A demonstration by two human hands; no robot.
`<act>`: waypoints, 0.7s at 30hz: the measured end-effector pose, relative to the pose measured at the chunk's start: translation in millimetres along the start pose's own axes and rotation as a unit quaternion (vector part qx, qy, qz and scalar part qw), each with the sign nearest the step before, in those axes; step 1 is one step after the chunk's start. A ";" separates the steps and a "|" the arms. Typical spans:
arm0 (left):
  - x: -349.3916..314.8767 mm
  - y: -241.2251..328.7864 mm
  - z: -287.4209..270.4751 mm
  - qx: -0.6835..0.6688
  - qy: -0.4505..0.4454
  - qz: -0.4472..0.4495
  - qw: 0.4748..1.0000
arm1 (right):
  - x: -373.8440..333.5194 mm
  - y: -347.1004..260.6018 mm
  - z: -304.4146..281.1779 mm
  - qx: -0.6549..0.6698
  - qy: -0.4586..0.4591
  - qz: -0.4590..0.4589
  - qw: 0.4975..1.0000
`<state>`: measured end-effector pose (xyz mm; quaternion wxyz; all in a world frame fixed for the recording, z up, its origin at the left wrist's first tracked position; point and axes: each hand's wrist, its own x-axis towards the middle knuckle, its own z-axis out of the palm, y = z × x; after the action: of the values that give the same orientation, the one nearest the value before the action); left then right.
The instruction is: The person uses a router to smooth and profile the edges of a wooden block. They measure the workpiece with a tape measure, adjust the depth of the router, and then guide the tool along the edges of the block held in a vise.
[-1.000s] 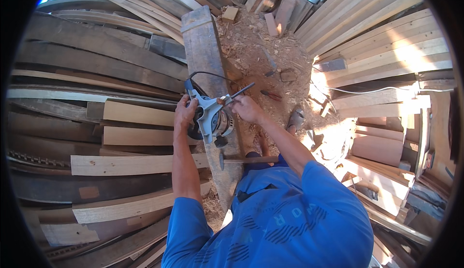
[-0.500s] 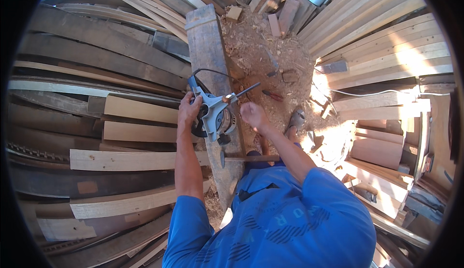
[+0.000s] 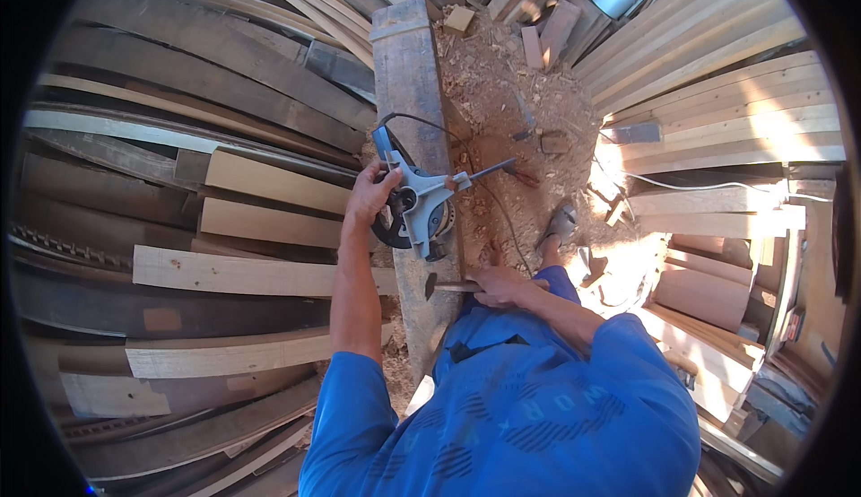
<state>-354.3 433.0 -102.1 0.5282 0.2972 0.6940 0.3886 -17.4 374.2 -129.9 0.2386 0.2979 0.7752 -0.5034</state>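
A grey-blue power tool (image 3: 429, 203) with a rounded motor body, a dark disc-like part and a thin rod sticking out to the right sits on a long worn wooden bench (image 3: 408, 75). My left hand (image 3: 369, 194) grips its left side, the thumb over the frame. Lower down, my right hand (image 3: 498, 287) is closed around the wooden handle of a hammer (image 3: 459, 287). The dark hammer head points left, over the bench near my lap. From the tool's top a black cord (image 3: 484, 183) curves down to the right.
Several boards (image 3: 260, 273) are stacked along the left, their ends reaching the bench. More planks (image 3: 717, 93) lean at the right. Wood shavings (image 3: 489, 102) cover the ground, with red-handled pliers (image 3: 522, 174) and offcuts on it. My foot (image 3: 558, 225) stands right of the bench.
My right hand has come down from beside the power tool and taken hold of the hammer handle. My left hand stays on the tool, which is turned slightly. The whole view has shifted a little.
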 end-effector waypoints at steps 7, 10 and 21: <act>-15.9 -2.6 14.7 0.066 0.050 0.071 0.994 | -91.5 32.4 -15.4 0.095 0.229 -0.120 0.962; -13.2 -10.2 15.1 0.112 0.077 0.078 0.988 | -102.6 31.1 -25.4 0.136 0.355 -0.073 0.922; -8.8 -19.3 16.5 0.135 0.098 0.073 0.983 | -56.2 -8.5 -79.4 0.450 0.357 -0.059 0.816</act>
<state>-336.1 419.4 -116.5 0.3834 0.3761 0.7646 0.3563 10.9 432.3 -56.7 -0.2457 0.4840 0.5092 -0.6678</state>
